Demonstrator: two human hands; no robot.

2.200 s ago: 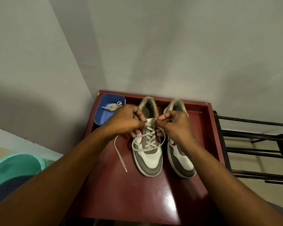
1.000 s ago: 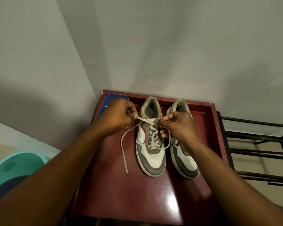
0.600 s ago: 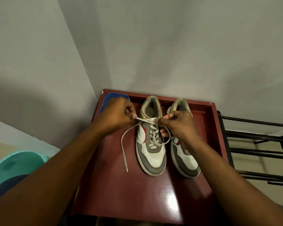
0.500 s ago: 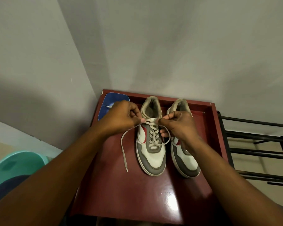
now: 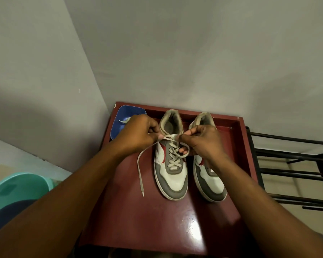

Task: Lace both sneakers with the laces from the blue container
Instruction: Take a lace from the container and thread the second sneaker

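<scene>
Fingers (image 5: 154,130) of the left hand (image 5: 138,133) and right hand (image 5: 203,142) pinch the flat beige lace (image 5: 139,170) atop the grey-white sneaker (image 5: 173,181)

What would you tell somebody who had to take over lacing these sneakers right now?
Hands: left hand and right hand each pinch the lace at the top eyelets of the laced sneaker.
Things: both sneakers stand on the red table; a second lace lies in the blue container.
Done: that sneaker is crossed nearly to the top.
Left: finish it, then lace the other sneaker, which shows no lace.
</scene>
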